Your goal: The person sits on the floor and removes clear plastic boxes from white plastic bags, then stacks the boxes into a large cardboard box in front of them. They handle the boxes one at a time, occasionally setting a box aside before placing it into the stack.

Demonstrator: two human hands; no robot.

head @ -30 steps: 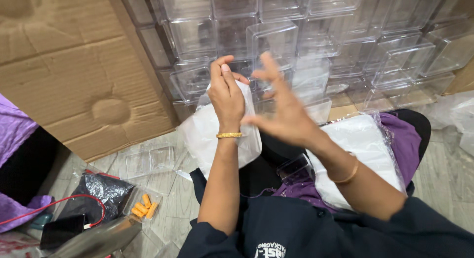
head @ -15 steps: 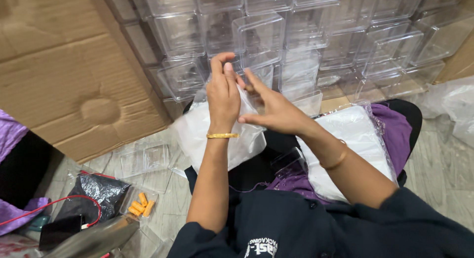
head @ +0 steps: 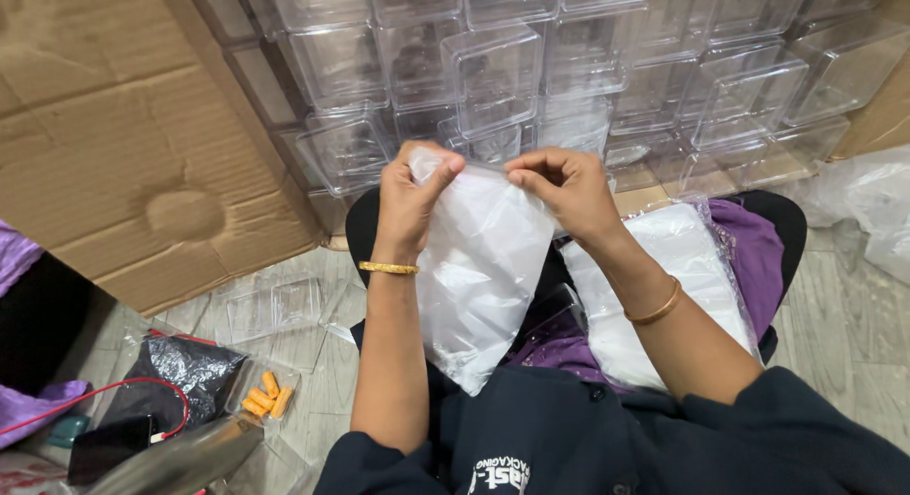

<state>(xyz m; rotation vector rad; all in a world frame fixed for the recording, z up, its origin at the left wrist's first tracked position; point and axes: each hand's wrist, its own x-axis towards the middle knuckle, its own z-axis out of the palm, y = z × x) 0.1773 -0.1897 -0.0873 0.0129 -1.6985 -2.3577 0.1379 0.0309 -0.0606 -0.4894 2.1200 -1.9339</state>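
Observation:
A thin clear plastic bag (head: 479,267) hangs in front of me, held up by its top edge. My left hand (head: 414,196) pinches the bag's top left corner. My right hand (head: 559,187) pinches the top edge a little to the right, thumb and fingers closed on the film. The bag's lower end drapes down onto my lap. Each wrist wears a gold bangle. A stack of more white plastic bags (head: 664,296) rests on my right thigh, on purple cloth.
Several clear plastic boxes (head: 493,73) are stacked in a large cardboard carton (head: 123,154) ahead. A clear tray (head: 275,305) lies on the floor at left. Near it are small orange pieces (head: 265,398), a black foil bag (head: 175,376), a red cable and a phone.
My hands have come down from a raised position with fingers spread. Both now grip the bag's top edge, and the bag hangs stretched between them.

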